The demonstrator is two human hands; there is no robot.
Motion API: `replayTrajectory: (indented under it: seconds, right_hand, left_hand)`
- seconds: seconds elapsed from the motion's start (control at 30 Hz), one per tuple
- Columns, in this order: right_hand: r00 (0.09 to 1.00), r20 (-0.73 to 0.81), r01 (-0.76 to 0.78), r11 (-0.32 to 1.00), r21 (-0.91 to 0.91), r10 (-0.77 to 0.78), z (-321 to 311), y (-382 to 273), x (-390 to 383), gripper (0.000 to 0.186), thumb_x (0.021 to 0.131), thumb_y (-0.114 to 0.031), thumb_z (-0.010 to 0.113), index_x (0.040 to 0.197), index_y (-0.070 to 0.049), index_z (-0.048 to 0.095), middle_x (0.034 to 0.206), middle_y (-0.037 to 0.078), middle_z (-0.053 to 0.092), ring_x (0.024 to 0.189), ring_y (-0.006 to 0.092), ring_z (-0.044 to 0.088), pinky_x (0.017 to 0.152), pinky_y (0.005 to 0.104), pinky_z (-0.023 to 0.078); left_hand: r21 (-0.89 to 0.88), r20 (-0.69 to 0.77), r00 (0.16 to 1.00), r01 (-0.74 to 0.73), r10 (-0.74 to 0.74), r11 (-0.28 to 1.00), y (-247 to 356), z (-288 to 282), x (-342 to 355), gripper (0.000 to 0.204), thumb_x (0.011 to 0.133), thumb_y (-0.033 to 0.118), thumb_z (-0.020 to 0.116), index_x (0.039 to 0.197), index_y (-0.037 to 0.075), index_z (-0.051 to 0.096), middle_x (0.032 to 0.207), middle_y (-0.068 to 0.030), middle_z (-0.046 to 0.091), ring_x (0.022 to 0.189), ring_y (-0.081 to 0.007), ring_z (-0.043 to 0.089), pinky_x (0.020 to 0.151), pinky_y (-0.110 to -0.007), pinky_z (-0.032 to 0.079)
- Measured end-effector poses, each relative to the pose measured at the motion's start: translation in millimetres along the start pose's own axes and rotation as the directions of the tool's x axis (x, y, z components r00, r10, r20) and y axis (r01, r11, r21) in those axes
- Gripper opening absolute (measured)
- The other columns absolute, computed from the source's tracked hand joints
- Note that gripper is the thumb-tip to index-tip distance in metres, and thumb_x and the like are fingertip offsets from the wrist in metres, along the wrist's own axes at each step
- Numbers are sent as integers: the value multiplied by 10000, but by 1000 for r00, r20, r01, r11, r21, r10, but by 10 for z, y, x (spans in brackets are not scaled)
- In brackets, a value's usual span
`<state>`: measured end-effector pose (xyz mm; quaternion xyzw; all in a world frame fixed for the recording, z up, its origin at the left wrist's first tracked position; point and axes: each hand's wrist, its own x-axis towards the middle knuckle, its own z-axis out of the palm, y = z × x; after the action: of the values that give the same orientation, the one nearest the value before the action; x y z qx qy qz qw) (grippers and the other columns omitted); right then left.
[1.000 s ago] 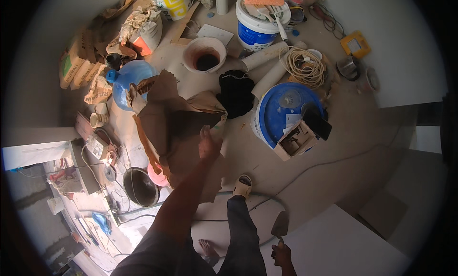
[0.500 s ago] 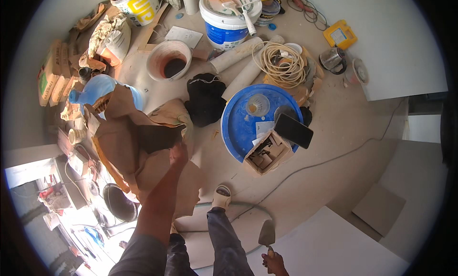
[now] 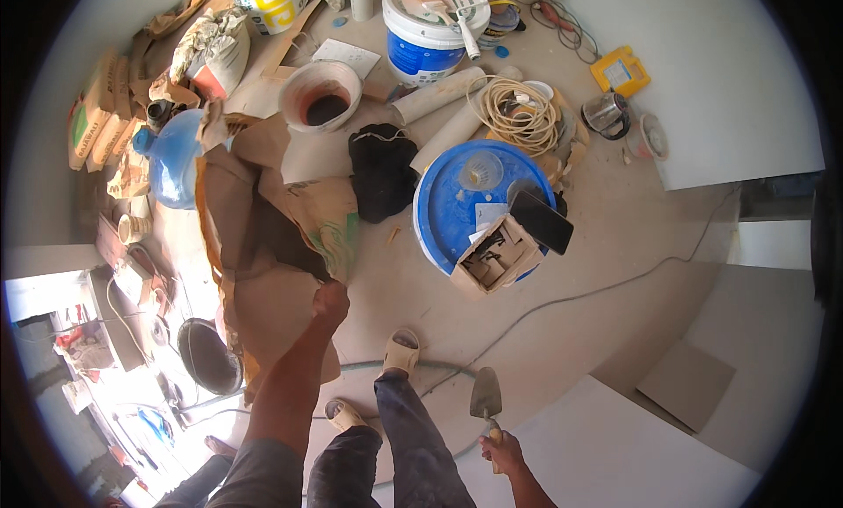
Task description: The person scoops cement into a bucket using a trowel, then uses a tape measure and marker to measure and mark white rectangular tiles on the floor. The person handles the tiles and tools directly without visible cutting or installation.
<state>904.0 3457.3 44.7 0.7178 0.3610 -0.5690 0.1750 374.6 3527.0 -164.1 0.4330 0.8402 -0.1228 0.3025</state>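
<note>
- Paper sack [image 3: 277, 302]: it sits on the floor to the person's left, near a blue water jug [image 3: 176, 161]. The opening up looks done; what is left inside its dark hollow I can't tell. Half a second ago the mouth gaped broader; now it slants, and more of the green-marked side shows.
- Left hand [image 3: 331, 303]: a closed fist, pinching the sack's rim.
- Slippers [image 3: 401, 352]: both show plainly now; the left one was mostly hidden earlier.
- Bucket with a blue lid [image 3: 439, 201]: near the sack, carrying an open carton [image 3: 497, 255].
- Trowel [image 3: 486, 394]: well apart from the sack, higher in my view than before.
- Right hand [image 3: 502, 451]: fingers wrapped around the trowel's handle.
</note>
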Motion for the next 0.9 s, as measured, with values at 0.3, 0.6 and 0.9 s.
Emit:
replayTrajectory:
  seconds: [0.3, 0.6, 0.9]
  right_hand:
    - [998, 67, -35, 980, 195, 22, 524, 463, -336, 295, 919, -224, 766, 1001, 5, 598, 801, 99, 671, 642, 194, 690, 595, 336, 591]
    - [982, -21, 172, 943, -286, -186, 1181, 679, -624, 305, 932, -228, 760, 1024, 14, 599, 819, 100, 672, 644, 188, 680, 624, 326, 585]
    - [882, 151, 429, 628, -650, -447, 1525, -438, -918, 442, 906, -337, 791, 1011, 36, 577, 777, 107, 648, 756, 205, 673, 692, 393, 566]
  left_hand:
    - [-80, 111, 976, -177, 185, 981, -267, 244, -941, 227, 931, 134, 578, 1043, 50, 757, 1014, -153, 768, 975, -288, 759, 826, -409, 608]
    - [-173, 121, 928, -331, 353, 928, -722, 899, -1793, 245, 936, 149, 565, 1032, -1, 735, 1012, -200, 754, 943, -338, 755, 797, -454, 605]
    - [-426, 242, 924, -174, 297, 888, -848, 1803, -2783, 212, 900, 188, 627, 994, 50, 758, 941, -161, 765, 888, -317, 759, 760, -440, 588]
